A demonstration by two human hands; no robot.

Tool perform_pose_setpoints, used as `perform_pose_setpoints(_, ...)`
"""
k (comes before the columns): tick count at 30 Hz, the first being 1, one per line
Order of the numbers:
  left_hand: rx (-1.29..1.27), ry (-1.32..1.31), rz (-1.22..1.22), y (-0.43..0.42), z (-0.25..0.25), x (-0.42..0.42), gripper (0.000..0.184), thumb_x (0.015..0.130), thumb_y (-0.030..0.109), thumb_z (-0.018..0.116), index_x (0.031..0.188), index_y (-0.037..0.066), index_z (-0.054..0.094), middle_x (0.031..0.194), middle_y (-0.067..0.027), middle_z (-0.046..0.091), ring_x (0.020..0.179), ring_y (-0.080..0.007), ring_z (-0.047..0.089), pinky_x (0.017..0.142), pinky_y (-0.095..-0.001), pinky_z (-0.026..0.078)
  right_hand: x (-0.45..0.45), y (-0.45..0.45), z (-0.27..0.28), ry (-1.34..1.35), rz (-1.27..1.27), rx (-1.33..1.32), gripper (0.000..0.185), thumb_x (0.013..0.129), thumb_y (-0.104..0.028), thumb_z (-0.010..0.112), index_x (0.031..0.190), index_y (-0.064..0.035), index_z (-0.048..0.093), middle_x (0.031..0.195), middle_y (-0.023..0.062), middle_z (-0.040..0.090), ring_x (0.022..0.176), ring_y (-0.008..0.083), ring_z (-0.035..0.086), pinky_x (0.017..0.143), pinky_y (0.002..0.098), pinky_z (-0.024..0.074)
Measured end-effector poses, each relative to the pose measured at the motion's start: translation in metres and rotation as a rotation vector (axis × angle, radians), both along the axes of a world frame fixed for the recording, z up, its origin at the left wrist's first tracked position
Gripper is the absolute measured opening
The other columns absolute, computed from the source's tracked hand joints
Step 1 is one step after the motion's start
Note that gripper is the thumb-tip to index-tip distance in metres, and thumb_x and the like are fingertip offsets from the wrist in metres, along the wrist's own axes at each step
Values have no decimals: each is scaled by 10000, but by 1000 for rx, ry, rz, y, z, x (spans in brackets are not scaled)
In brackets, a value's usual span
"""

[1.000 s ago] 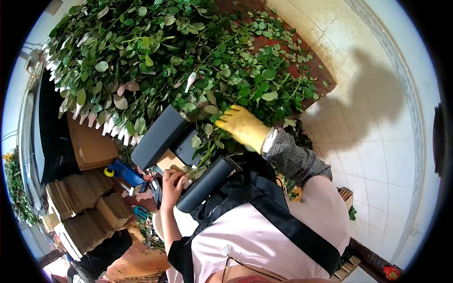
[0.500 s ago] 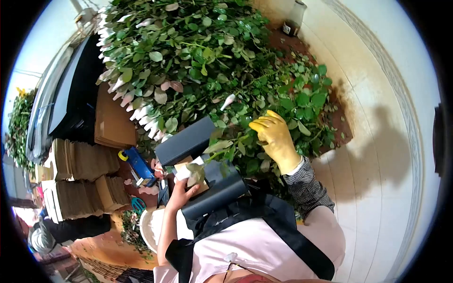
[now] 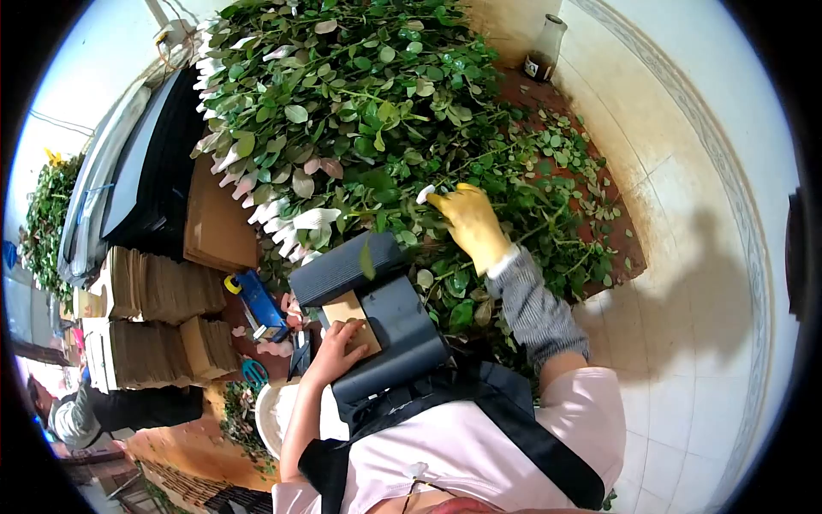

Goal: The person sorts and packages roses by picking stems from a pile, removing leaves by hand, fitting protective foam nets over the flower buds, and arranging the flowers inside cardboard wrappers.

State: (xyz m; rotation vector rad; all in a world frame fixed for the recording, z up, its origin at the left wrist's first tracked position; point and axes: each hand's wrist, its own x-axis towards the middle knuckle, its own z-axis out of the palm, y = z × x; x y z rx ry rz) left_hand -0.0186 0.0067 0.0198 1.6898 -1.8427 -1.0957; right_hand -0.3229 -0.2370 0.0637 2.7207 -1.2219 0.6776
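Note:
My left hand (image 3: 336,349) is bare and lies with its fingers spread on a small brown cardboard piece (image 3: 366,337). Under the cardboard is a dark, smooth padded surface (image 3: 398,321), with a ribbed black block (image 3: 347,267) at its far side. My right hand (image 3: 473,224) wears a yellow glove. Its thumb and fingers close on a rose with a white-covered bud (image 3: 424,195), at the edge of the leafy pile. That rose's stem is hard to separate from the foliage. A loose green leaf (image 3: 366,261) shows in front of the ribbed block.
A large pile of leafy stems (image 3: 342,111) with white-covered heads fills the back. At left are cardboard stacks (image 3: 163,287), a blue tape dispenser (image 3: 259,301) and teal-handled scissors (image 3: 253,371). A glass bottle (image 3: 545,50) stands by the wall. Another person (image 3: 77,417) is far left.
The white-headed stem at my left hand has gone from the cardboard. My gloved right hand has moved left and slightly up to the white-covered bud. The view has shifted slightly.

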Motion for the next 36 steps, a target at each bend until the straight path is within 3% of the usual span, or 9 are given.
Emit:
perform_pose_setpoints(4, -22, -34, -24, 0, -1, 0, 520, 865, 141, 738, 1353, 94, 563, 1065, -134, 526, 974, -270, 570, 881, -356, 496, 4, -27, -137, 71, 161, 600, 404, 850, -38, 636, 1221, -192, 686, 1040, 95, 714, 934, 284, 680, 907, 378, 537)
perform_pose_setpoints(5, -47, -37, -26, 1, -1, -1, 516, 880, 136, 732, 1363, 98, 555, 1047, -125, 512, 944, -255, 569, 853, -342, 501, 21, -11, -102, 464, -43, 932, 435, 901, -97, 604, 1316, -221, 633, 1159, 87, 691, 993, 279, 679, 902, 370, 542)
perform_pose_setpoints(7, -48, -44, -23, 2, 0, -1, 510, 881, 134, 730, 1360, 98, 556, 1051, -125, 513, 946, -252, 570, 853, -341, 503, 21, 3, -133, 564, 129, 459, 491, 921, -132, 572, 1400, -243, 559, 1237, 84, 669, 1050, 279, 668, 910, 383, 538)
perform_pose_setpoints(11, -22, -33, -13, 0, 0, -2, 497, 887, 130, 725, 1354, 100, 560, 1063, -125, 518, 962, -243, 576, 852, -338, 507, 26, -16, -81, 667, 91, 958, 526, 903, -240, 553, 1426, -196, 515, 1247, 179, 655, 1082, 310, 649, 927, 394, 517)
perform_pose_setpoints(12, -20, -14, -6, -1, -1, -1, 496, 868, 130, 733, 1335, 97, 570, 1052, -128, 523, 958, -253, 570, 871, -345, 500, 9, -25, -94, 292, 209, 938, 540, 874, -240, 616, 1394, -124, 527, 1199, 171, 669, 1071, 329, 652, 916, 421, 526)
perform_pose_setpoints(17, 12, -13, 18, 0, 5, -4, 499, 851, 131, 740, 1322, 97, 579, 1041, -134, 527, 947, -262, 563, 885, -353, 491, 11, -78, -43, -175, 67, 520, 462, 905, -251, 672, 1325, -84, 574, 1182, 131, 680, 1085, 302, 636, 953, 425, 505)
perform_pose_setpoints(19, -9, -24, 13, 1, 3, -4, 504, 858, 129, 737, 1333, 92, 570, 1043, -130, 526, 949, -258, 565, 876, -349, 495, 9, -106, -50, -52, -86, 231, 412, 904, -242, 666, 1279, -82, 609, 1139, 121, 692, 1040, 290, 652, 926, 412, 519)
perform_pose_setpoints(25, -52, -59, -4, 0, -2, -7, 510, 867, 125, 733, 1344, 86, 555, 1064, -132, 525, 974, -267, 567, 861, -350, 503, 21, -70, -75, 918, -281, 626, 341, 722, -298, 741, 1024, -139, 750, 985, 53, 723, 923, 232, 689, 778, 345, 520)
perform_pose_setpoints(36, -61, -56, 17, 0, 2, -3, 486, 857, 131, 723, 1318, 79, 575, 1048, -141, 533, 981, -300, 572, 892, -389, 484, -7, -94, -77, 767, -232, 181, 106, 882, -173, 688, 959, -161, 760, 891, 27, 735, 759, 190, 697, 632, 332, 543)
